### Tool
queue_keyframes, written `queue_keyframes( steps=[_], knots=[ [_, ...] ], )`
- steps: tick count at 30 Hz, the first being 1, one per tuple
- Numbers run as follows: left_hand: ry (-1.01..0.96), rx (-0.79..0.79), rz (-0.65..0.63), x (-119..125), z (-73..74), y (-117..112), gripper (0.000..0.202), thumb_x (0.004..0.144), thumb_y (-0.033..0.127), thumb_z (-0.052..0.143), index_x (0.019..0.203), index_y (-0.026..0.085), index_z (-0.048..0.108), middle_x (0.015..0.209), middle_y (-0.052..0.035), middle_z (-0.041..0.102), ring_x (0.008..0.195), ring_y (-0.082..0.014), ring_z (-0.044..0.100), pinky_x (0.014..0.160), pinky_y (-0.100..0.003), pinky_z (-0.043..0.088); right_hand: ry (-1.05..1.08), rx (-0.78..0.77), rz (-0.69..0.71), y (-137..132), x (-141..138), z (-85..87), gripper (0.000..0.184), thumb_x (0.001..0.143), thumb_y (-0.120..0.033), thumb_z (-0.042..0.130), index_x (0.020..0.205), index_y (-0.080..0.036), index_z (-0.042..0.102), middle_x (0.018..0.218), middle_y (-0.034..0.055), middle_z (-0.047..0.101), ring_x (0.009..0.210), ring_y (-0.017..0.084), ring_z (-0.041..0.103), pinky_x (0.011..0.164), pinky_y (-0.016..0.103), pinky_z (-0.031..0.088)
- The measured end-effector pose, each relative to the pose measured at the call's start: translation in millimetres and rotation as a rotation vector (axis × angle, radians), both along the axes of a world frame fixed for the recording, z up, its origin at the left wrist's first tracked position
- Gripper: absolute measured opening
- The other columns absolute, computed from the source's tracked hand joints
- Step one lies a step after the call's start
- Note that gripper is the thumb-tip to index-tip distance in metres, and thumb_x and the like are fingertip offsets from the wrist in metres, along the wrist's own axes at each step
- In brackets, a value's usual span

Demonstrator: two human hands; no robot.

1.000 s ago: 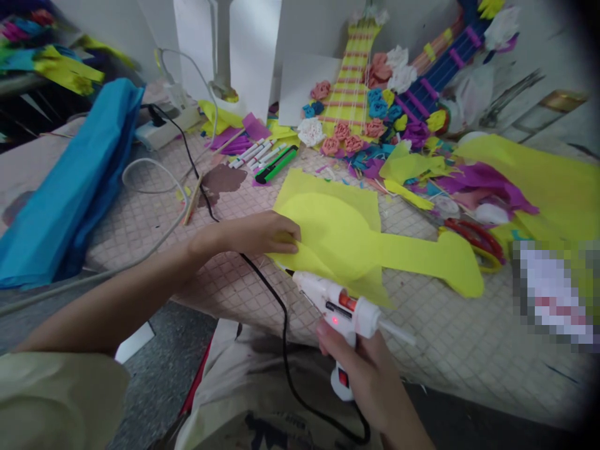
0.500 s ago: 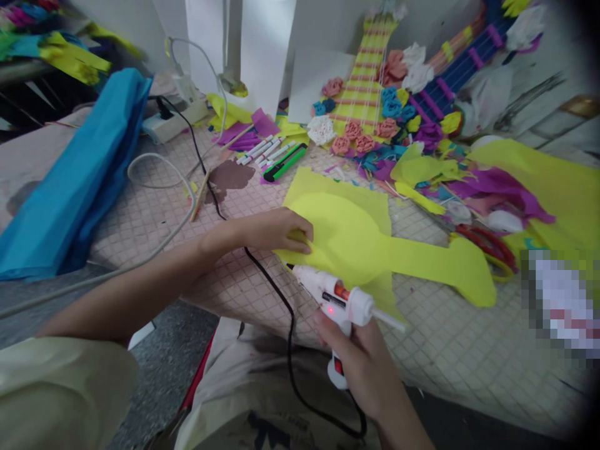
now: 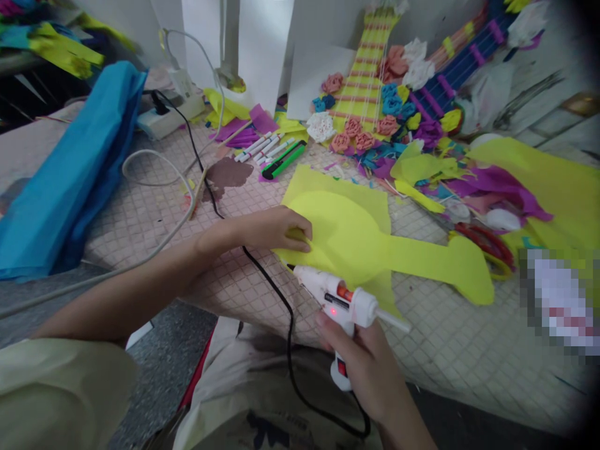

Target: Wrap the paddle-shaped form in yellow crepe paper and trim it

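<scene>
A yellow guitar-shaped cutout (image 3: 347,228) lies on a thinner yellow paper sheet (image 3: 304,178), its neck pointing right. My left hand (image 3: 284,230) pinches the near left edge of the cutout, thumb and fingers curled over it; whether the sheet below is also gripped is hidden. In my right hand (image 3: 363,359) is a white hot glue gun (image 3: 323,284), fingers wrapped round its handle. Its dark nozzle points left and sits just below my left fingertips at the paper's near edge. A red light glows on its side, and a glue stick protrudes from the back.
The gun's black cord (image 3: 269,278) crosses the table to a power strip (image 3: 162,119). Behind the sheet lie a green utility knife (image 3: 284,160) and several markers (image 3: 255,148). Red-handled scissors (image 3: 485,240), paper scraps and a decorated yellow guitar (image 3: 363,81) stand farther off. Folded blue paper (image 3: 75,169) lies left.
Both hands keep nearly the same place and grip. The glue gun has shifted very slightly to the right and down; the whole view has moved a little.
</scene>
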State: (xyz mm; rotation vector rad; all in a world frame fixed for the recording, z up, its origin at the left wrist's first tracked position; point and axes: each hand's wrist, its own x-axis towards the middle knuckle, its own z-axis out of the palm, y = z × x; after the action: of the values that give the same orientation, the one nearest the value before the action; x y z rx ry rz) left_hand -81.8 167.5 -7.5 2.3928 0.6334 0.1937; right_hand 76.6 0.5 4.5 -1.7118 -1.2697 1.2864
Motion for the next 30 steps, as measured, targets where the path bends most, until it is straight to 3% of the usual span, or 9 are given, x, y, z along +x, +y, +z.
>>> queue_keyframes(
  steps=[12,17,26,30],
  knots=[
    [0.021,-0.006,0.026,-0.2,2.8,-1.6,0.017,0.078,0.028,0.056,0.084,0.013,0.062,0.080,-0.0037,0.066,0.070,-0.0107,0.057,0.064,-0.019,0.039,-0.025,-0.084,-0.097,-13.0,6.4,-2.8,0.028,0.072,-0.048,0.054,0.070,-0.020,0.056,0.052,-0.0017,0.049,0.053,0.014,0.047,0.048,0.025,0.037],
    [0.010,0.002,0.023,0.0,2.2,-1.3,0.019,0.078,0.030,0.055,0.083,0.014,0.062,0.076,-0.0028,0.065,0.067,-0.0102,0.056,0.062,-0.019,0.039,-0.002,-0.087,-0.055,-15.0,12.3,-2.5,0.026,0.073,-0.046,0.054,0.072,-0.020,0.058,0.053,-0.0012,0.051,0.053,0.015,0.048,0.049,0.025,0.038],
    [-0.002,-0.010,0.034,-0.2,-1.4,0.5,0.019,0.077,0.032,0.054,0.081,0.015,0.062,0.074,-0.0010,0.063,0.064,-0.0096,0.054,0.061,-0.019,0.038,-0.018,-0.119,-0.103,-20.4,13.3,-0.6,0.031,0.072,-0.050,0.054,0.062,-0.021,0.052,0.054,-0.0009,0.050,0.051,0.013,0.045,0.047,0.024,0.035],
    [-0.001,-0.028,0.034,-0.1,0.5,-0.1,0.019,0.077,0.032,0.054,0.081,0.015,0.061,0.074,-0.0011,0.063,0.066,-0.0098,0.054,0.061,-0.019,0.038,-0.044,-0.176,-0.151,-24.6,14.8,-0.4,0.035,0.069,-0.055,0.054,0.068,-0.020,0.055,0.059,-0.0001,0.051,0.056,0.014,0.047,0.050,0.025,0.038]
  ],
)
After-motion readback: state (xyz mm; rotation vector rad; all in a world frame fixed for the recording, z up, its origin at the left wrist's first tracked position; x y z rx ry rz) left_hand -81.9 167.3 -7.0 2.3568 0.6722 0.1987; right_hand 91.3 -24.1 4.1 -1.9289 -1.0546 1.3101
